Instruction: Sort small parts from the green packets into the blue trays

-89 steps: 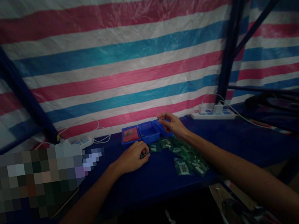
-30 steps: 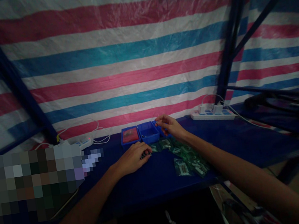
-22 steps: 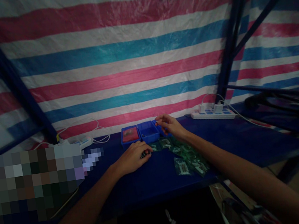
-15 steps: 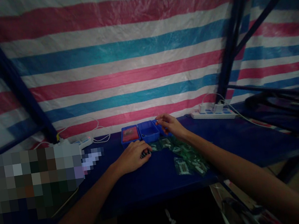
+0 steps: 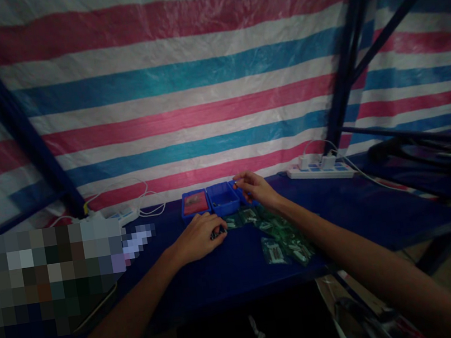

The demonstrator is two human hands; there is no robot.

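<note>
My left hand (image 5: 202, 237) rests on the blue table, its fingers curled around a cluster of small dark parts (image 5: 218, 232) with shiny spots. What kind of parts they are is too small to tell. Over the right blue bin (image 5: 243, 193), my right hand (image 5: 257, 189) has thumb and fingers drawn together, with something tiny and dark at the fingertips. That hand covers much of the bin. The middle blue bin (image 5: 225, 209) has a few small bits near its front. A red packet (image 5: 195, 203) lies in the left blue bin (image 5: 184, 212).
Several small plastic bags (image 5: 273, 252) of metal pieces, some greenish, lie beneath and beside my right forearm. White power strips with cables stand at the back right (image 5: 321, 171) and back left (image 5: 128, 214). Blue metal posts (image 5: 340, 101) frame a striped tarp (image 5: 185, 124).
Hardly anything differs. The view shifts very slightly, while both hands keep their places and finger positions.
</note>
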